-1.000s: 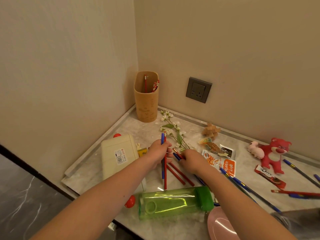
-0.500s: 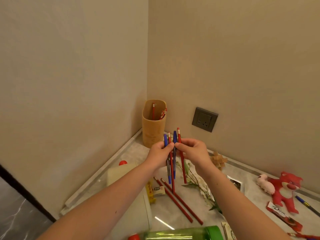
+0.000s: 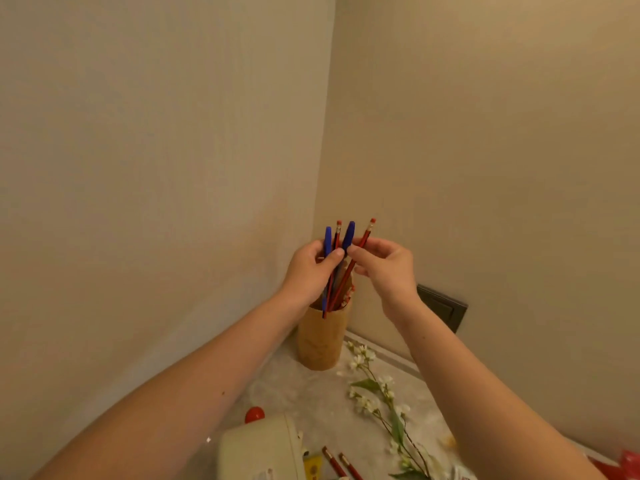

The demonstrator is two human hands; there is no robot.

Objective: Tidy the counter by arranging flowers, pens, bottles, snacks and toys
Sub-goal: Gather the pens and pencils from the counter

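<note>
Red and blue pens [image 3: 337, 268] pinched between left hand [image 3: 311, 271] and right hand [image 3: 384, 268].

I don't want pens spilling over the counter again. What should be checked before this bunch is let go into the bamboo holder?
1. Left hand grips the bunch of pens and pencils: ok.
2. Right hand pinches the outer red pencil: ok.
3. Lower tips over the bamboo holder mouth: ok, though how far in, cannot tell.
4. Bunch aligned: not ok, tops fan apart.
5. Holder upright on the counter: ok.
6. Room inside the holder: cannot tell.
</note>
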